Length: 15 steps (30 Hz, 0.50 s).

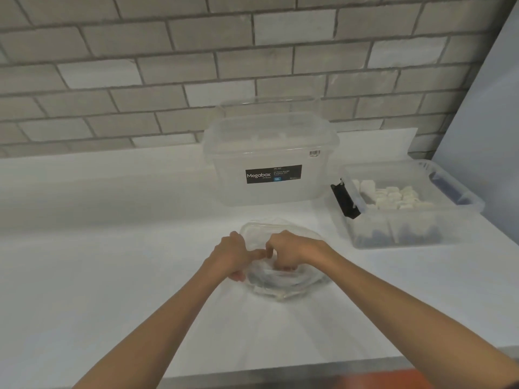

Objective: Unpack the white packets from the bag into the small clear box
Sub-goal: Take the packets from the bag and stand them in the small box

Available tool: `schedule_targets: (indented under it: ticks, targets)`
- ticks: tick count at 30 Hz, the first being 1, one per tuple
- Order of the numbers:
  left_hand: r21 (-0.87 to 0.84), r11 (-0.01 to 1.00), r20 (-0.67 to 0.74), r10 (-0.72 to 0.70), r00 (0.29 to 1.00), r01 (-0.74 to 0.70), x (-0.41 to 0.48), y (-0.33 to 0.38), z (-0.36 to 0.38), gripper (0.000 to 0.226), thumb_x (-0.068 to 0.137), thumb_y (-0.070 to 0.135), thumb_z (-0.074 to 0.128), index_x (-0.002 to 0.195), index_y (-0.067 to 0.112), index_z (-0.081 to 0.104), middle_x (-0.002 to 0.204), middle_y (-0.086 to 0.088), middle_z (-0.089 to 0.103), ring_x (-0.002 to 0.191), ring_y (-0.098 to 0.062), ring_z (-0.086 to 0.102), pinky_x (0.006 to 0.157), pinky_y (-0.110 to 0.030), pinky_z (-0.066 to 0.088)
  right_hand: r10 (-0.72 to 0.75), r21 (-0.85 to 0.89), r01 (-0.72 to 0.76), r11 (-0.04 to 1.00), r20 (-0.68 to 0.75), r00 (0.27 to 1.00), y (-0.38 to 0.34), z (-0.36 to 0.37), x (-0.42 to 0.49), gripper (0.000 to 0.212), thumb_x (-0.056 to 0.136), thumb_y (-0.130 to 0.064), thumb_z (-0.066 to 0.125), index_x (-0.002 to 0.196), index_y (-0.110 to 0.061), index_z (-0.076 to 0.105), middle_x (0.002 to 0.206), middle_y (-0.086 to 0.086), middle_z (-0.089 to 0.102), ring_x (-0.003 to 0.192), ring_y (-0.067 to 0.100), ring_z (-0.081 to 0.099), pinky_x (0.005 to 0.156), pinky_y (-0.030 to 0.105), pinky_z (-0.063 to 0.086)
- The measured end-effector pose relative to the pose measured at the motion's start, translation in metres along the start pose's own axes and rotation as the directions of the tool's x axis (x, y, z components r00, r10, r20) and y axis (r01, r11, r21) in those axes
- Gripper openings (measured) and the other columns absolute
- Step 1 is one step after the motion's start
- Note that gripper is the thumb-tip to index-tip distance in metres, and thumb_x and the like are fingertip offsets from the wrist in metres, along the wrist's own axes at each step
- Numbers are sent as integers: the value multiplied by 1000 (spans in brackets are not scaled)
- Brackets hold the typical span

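Note:
A crumpled clear plastic bag [283,284] lies on the white counter [112,262] in the middle of the head view. Both hands are on it. My left hand [234,255] grips the bag's left side with curled fingers. My right hand [289,251] pinches the bag's top edge, thumb close to my left thumb. The bag's contents are blurred. The small clear box [407,228] with a black latch stands to the right and holds several white packets [393,196].
A large clear lidded box labelled Megabox [269,164] stands behind the bag against the grey brick wall. A pale panel [483,113] rises at the right behind the small box. The counter's front edge [252,374] runs along the bottom.

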<state>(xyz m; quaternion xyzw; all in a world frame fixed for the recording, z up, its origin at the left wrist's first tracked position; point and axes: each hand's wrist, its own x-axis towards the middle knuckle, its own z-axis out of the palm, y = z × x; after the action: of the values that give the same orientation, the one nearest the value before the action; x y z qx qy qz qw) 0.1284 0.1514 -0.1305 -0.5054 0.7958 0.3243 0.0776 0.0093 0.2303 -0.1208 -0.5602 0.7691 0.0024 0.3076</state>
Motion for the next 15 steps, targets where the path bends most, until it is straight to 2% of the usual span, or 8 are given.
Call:
schedule_targets:
  ticks: [4, 7, 10, 13, 15]
  targets:
    - [-108, 994, 5, 20, 1000, -20, -2, -6, 8, 67, 76, 50, 69, 115, 7, 36, 86, -11, 70, 75, -27, 73, 72, -40, 61, 21, 39, -22, 999, 9, 1000, 0, 10, 2, 44, 85, -5, 57, 128, -13, 52, 79, 0, 52, 68, 19, 57, 57, 24, 48]
    - [-248, 967, -2, 60, 998, -59, -5, -13, 13, 57, 80, 29, 70, 118, 5, 35, 94, -14, 65, 73, -29, 70, 71, -43, 60, 9, 118, -11, 993, 12, 1000, 3, 13, 0, 44, 87, -12, 60, 129, -19, 50, 84, -3, 53, 67, 14, 57, 54, 21, 48]
    - [-364, 928, -15, 79, 997, -79, -8, -18, 10, 49, 82, 15, 65, 118, 6, 34, 102, -9, 53, 73, -25, 63, 74, -44, 60, 12, 239, -10, 971, -7, 1000, 9, 15, -1, 48, 85, -21, 69, 129, -16, 50, 90, 3, 60, 70, 18, 61, 66, 28, 55]
    - [-467, 881, -31, 72, 997, -78, -11, -21, 6, 45, 81, 9, 61, 116, 7, 34, 112, -11, 49, 89, -29, 62, 75, -46, 59, 45, 340, -31, 940, -33, 998, 13, 17, -1, 45, 84, -29, 70, 122, -17, 50, 89, 4, 64, 77, 20, 63, 78, 34, 55]
    - [-509, 856, -54, 78, 995, -95, -13, -21, 5, 42, 82, 6, 60, 115, 7, 34, 113, -13, 49, 95, -31, 60, 72, -44, 60, 63, 371, -36, 928, -60, 996, 15, 18, -2, 36, 84, -26, 68, 115, -18, 52, 89, 3, 64, 77, 20, 63, 79, 35, 54]
